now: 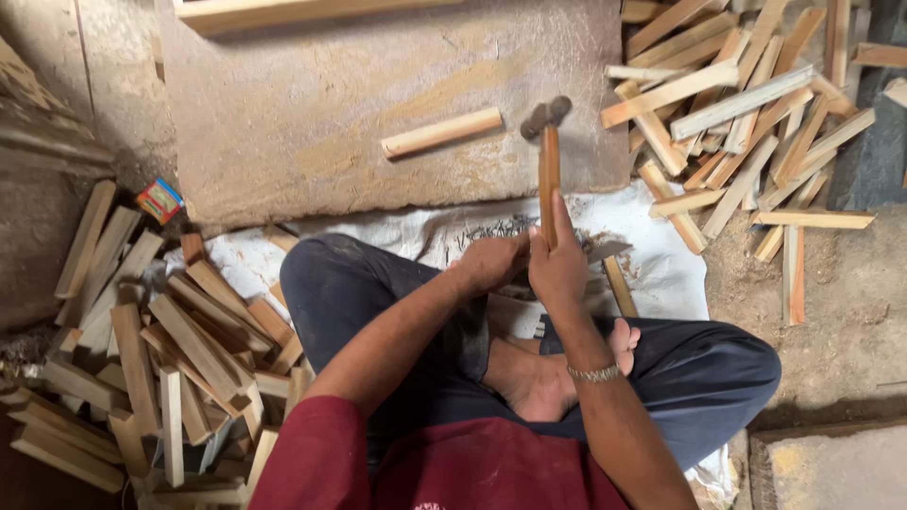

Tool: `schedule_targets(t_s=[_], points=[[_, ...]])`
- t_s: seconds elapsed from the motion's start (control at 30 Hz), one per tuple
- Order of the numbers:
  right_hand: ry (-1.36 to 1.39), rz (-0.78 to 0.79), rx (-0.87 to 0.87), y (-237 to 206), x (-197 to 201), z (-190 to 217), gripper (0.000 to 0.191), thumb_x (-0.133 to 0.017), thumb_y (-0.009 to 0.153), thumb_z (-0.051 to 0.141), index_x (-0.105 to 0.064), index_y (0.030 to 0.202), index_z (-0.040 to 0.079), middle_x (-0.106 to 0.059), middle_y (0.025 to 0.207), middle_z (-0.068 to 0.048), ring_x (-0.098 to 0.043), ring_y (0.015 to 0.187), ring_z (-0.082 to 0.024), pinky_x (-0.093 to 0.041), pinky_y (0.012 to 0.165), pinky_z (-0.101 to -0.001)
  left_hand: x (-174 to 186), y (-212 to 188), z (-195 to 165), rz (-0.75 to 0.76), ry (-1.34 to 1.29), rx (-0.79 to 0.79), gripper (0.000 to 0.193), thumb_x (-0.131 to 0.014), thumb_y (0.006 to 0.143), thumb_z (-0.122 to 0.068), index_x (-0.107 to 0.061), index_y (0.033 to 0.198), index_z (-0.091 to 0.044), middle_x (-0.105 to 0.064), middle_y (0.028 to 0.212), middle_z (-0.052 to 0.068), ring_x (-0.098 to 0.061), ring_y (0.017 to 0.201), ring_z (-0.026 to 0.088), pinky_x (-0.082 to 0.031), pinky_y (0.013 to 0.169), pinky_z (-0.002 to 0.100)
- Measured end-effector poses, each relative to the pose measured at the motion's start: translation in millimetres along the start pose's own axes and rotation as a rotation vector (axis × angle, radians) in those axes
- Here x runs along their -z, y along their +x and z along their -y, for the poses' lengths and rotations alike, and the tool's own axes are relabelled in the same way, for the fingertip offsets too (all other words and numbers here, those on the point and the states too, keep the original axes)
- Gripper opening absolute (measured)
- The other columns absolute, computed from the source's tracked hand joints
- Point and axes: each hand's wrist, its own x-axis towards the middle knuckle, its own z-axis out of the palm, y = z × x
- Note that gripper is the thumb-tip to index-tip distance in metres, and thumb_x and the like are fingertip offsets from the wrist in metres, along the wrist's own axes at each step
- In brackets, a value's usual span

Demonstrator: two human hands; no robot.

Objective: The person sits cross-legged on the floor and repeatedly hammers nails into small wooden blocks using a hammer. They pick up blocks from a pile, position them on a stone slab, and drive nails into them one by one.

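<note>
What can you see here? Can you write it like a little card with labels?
Place: person sitting cross-legged on a white sack on the ground
Right hand: grips a wooden-handled hammer, head up
Left hand: closed, down by the sack; what it holds cannot be told
Slab: flat stone in front, one wooden stick lying on it
Wood piles: sticks on the left and on the right
Small extra: colourful little box by the slab

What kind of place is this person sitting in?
Probably a small floor-level woodworking shop. Piles of short cut pale wooden sticks lie around a flat stone slab, and the right hand holds a wooden-handled hammer over dark nails.
</note>
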Motion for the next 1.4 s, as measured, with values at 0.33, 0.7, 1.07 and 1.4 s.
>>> schedule_targets(t_s=[0.33, 0.7, 1.07, 1.4], points=[[0.148, 0.058, 0.16, -3, 11, 0, 0.066, -0.065, 0.102, 0.013, -0.04, 0.162, 0.019, -0.065, 0.14, -0.016, -0.065, 0.108, -0.035, -0.055, 0.087, -0.0419, -6, -3, 11, -0.117, -0.26, -0.041, 0.025, -0.071, 0.085, -0.013, -0.064, 0.107, -0.005, -0.075, 0.088, 0.018, -0.071, 0.083, 0.04, -0.056, 0.072, 0.05], [0.936, 0.241, -0.443, -47, 19, -26, 0.078, -0.061, 0.098, 0.007, -0.025, 0.166, 0.022, -0.057, 0.073, 0.0, -0.048, 0.05, -0.005, -0.044, 0.044, -0.0213, 25, -11, 21, -0.315, -0.838, 0.059, 0.029, -0.077, 0.091, -0.008, -0.072, 0.118, 0.001, -0.078, 0.1, 0.01, -0.073, 0.09, 0.013, -0.06, 0.079, 0.027], [1.027, 0.293, -0.502, -46, 26, -25, 0.078, -0.058, 0.098, 0.009, -0.021, 0.166, 0.021, -0.056, 0.072, 0.0, -0.048, 0.051, -0.005, -0.044, 0.044, -0.0222, 81, -10, -2, -0.429, -1.377, 0.076, 0.018, -0.064, 0.099, -0.006, -0.072, 0.114, 0.0, -0.073, 0.107, 0.012, -0.072, 0.089, 0.019, -0.065, 0.078, 0.034], [1.013, 0.304, -0.531, -45, 27, -25, 0.077, -0.058, 0.098, 0.009, -0.022, 0.166, 0.02, -0.056, 0.072, -0.001, -0.048, 0.05, -0.005, -0.043, 0.043, -0.0226, 117, 41, 40, -0.706, -0.576, 0.077, 0.012, -0.068, 0.1, -0.013, -0.076, 0.107, -0.007, -0.078, 0.107, 0.011, -0.072, 0.08, 0.011, -0.064, 0.064, 0.027]])
